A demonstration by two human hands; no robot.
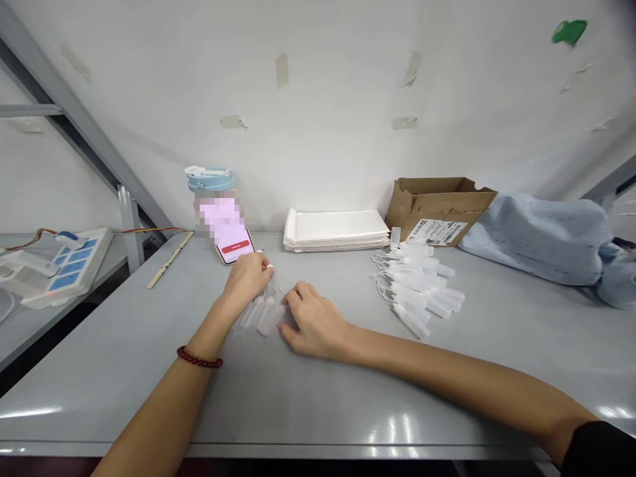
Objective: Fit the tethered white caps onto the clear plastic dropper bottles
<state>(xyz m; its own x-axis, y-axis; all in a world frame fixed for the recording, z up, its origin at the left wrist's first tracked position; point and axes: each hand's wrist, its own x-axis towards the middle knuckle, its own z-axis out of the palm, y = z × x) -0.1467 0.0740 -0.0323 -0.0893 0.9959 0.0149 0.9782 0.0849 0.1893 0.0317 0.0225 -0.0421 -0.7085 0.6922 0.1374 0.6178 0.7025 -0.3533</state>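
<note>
Near the middle of the table (pixel 278 404), the left hand (pixel 244 275) bends its fingers in toward a small white piece (pixel 269 266) at their tips; whether it is truly gripped, I cannot tell. Just to the right and nearer, the right hand (pixel 318 323) lies with curved fingers, its thumb spread apart from the forefinger, beside the right edge of a small group of translucent tubes (pixel 263 315). These lie on the tabletop between the hands, with thin pale loops at their far ends. The loops could tangle if one tube is drawn away while another's loop crosses it, and a sideways push from the right hand could scatter the group, since nothing walls it in.

Just beyond the left hand, a phone (pixel 235 246) leans in front of a container with a blue lid (pixel 211 180); a knock from the knuckles might make it slide down.

Farther right lies a larger heap of tubes (pixel 420 278), its loops pointing left toward the right hand. A sleeve or forearm sweeping that way could snag them and drag several along. The heap also reaches close to the cardboard box (pixel 437 205) and the white stack (pixel 340 230), so tubes pushed farther back might jam against either.
</note>
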